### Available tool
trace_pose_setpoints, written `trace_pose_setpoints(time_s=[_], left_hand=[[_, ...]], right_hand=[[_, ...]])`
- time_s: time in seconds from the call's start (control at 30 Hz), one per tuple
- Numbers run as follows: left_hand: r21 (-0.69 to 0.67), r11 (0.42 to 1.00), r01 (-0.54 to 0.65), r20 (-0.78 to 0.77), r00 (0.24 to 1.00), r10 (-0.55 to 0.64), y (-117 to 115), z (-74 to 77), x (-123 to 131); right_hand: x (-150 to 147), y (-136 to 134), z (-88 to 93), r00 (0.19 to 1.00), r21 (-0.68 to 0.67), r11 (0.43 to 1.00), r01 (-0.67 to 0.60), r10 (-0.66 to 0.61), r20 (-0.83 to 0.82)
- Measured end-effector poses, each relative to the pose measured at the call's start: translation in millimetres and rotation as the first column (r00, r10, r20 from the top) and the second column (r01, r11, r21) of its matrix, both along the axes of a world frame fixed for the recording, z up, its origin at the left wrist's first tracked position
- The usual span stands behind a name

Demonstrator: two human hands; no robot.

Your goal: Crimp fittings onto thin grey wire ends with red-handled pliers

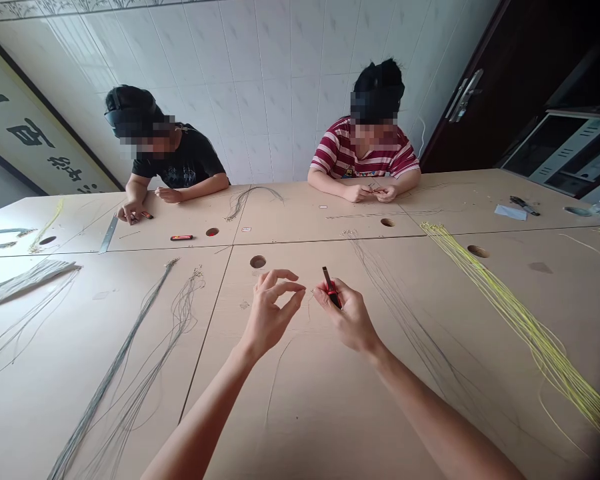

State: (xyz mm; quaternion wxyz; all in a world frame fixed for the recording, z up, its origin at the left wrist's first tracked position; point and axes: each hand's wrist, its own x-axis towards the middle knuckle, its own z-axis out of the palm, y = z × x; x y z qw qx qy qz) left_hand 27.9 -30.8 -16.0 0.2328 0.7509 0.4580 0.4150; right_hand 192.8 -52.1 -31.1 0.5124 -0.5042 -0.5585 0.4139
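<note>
Above the middle of the table, my left hand (275,307) pinches thumb and index finger together at the end of a thin wire (309,308). The wire is faint, and exactly what the fingertips hold is very small. My right hand (353,317) is closed around a red and black utility knife (331,292), its blade pointing up and away from me. Right thumb and fingers are close to the left fingertips, by the wire end. A pale strand (276,377) trails on the table below my hands.
Bundles of grey wires (135,333) lie to the left, yellow wires (510,313) to the right, thin dark wires (405,307) nearer. Round holes (258,262) pierce the table. Two people sit opposite; another knife (181,237) lies near the left one. A paper (511,212) lies far right.
</note>
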Motion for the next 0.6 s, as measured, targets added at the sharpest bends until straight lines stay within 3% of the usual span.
trace_pose_setpoints(time_s=[0.2, 0.6], left_hand=[[-0.058, 0.996, 0.064, -0.035, 0.997, -0.067, 2.3, 6.1, -0.3], [-0.067, 0.994, 0.084, -0.073, 0.993, -0.088, 0.7, 5.0, -2.0]], right_hand=[[-1.1, -1.2, 3.3, 0.999, 0.003, 0.999, -0.049, 0.049, 0.021], [-1.6, -2.4, 3.5, 0.996, -0.031, 0.995, -0.092, 0.092, 0.006]])
